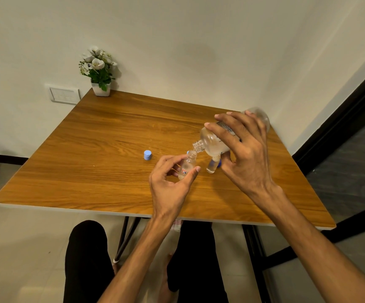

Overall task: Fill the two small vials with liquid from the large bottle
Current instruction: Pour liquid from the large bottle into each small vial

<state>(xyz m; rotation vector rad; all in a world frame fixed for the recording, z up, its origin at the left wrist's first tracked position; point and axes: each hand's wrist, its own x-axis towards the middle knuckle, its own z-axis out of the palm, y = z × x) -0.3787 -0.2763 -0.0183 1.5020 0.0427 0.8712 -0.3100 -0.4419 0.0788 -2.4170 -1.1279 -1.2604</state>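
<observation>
My right hand grips the large clear bottle, tipped over with its open threaded neck down and to the left. The neck rests right at the mouth of a small clear vial with a red and blue label, which my left hand holds between thumb and fingers on the wooden table. A second small vial stands uncapped just to the right, under the big bottle, with clear liquid in it. A blue cap lies to the left; another blue piece peeks out behind the second vial.
A white pot of white artificial flowers stands at the table's far left corner against the wall. A switch plate is on the wall beside it. My dark-trousered legs are under the near table edge; a dark door frame runs along the right.
</observation>
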